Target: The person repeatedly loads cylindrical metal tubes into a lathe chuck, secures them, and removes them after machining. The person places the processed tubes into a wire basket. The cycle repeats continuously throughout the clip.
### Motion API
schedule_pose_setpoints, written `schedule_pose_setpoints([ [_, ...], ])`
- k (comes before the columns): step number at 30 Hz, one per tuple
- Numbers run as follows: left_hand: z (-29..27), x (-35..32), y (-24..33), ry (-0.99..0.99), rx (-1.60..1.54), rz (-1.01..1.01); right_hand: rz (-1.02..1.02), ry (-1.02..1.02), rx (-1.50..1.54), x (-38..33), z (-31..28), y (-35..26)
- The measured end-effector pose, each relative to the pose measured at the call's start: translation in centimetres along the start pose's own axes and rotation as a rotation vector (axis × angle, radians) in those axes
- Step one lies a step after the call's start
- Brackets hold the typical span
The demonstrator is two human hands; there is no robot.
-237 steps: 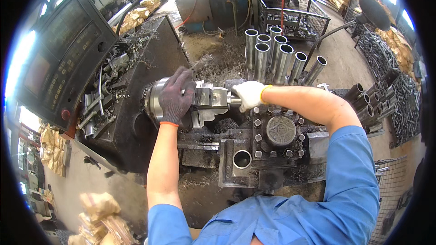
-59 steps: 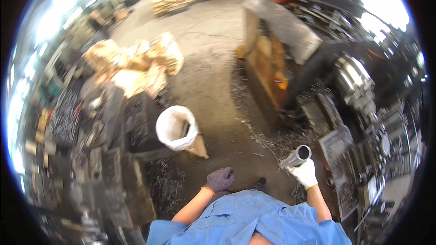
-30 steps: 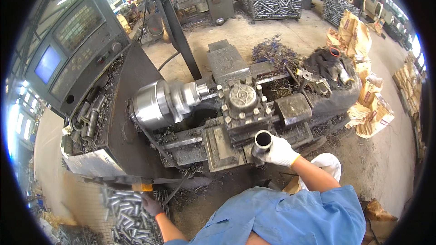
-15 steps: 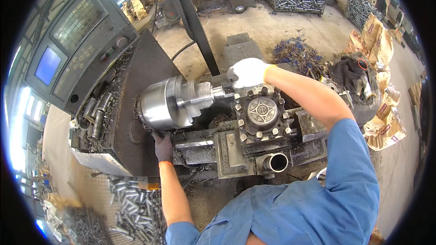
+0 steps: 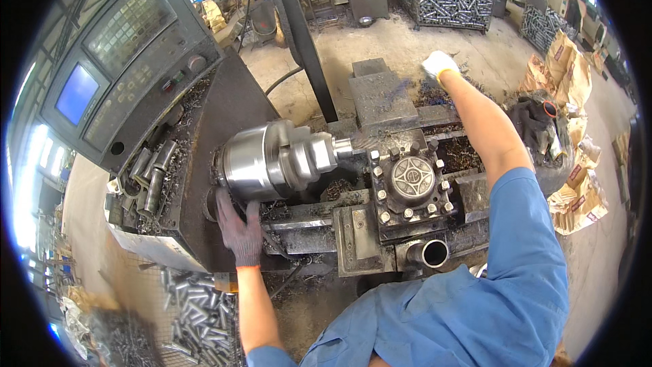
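Note:
My left hand [image 5: 241, 232], in a dark knit glove, is open with fingers spread just below the lathe chuck [image 5: 252, 165]. Whether its fingertips touch the chuck I cannot tell. A short shiny metal shaft [image 5: 343, 147] sticks out of the chuck's stepped jaws. To the right of it stands the square tool post [image 5: 411, 180], with bolts around its rim and a round embossed cap. My right hand [image 5: 440, 66], in a white glove, reaches past the tool post above the metal shavings [image 5: 435, 94] behind the lathe. Its fingers are blurred, and nothing shows clearly in it.
A control panel [image 5: 129, 71] with a lit screen stands at left. Cut metal pieces [image 5: 156, 177] lie on its ledge. A wire basket of metal tubes [image 5: 197, 312] sits below my left arm. Brown paper bags [image 5: 567, 71] and a dark cloth [image 5: 533, 119] are at right.
My right hand has moved from beside the tool post out to the far side, over the shavings. My left hand's fingers have spread. The chuck's jaws appear at a different angle.

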State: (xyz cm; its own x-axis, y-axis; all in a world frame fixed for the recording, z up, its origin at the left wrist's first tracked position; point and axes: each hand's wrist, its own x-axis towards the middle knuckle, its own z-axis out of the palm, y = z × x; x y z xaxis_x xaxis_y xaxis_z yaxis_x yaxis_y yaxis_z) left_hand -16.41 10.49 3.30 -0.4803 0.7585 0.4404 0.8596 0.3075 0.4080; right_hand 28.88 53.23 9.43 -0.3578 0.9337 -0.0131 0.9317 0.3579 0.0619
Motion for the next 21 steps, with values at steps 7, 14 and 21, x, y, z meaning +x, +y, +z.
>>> schedule_pose_setpoints([
  [7,3.8,12.3,5.3,-0.079,-0.200,0.372,-0.086,0.325,0.216,-1.8,-0.9,-9.5],
  [14,4.1,13.1,5.5,-0.109,-0.175,0.360,0.072,0.072,0.139,1.3,0.0,-10.4],
  [21,4.2,13.1,6.7,-0.110,-0.044,0.385,-0.467,-0.954,0.783,1.2,3.3,-11.5],
])
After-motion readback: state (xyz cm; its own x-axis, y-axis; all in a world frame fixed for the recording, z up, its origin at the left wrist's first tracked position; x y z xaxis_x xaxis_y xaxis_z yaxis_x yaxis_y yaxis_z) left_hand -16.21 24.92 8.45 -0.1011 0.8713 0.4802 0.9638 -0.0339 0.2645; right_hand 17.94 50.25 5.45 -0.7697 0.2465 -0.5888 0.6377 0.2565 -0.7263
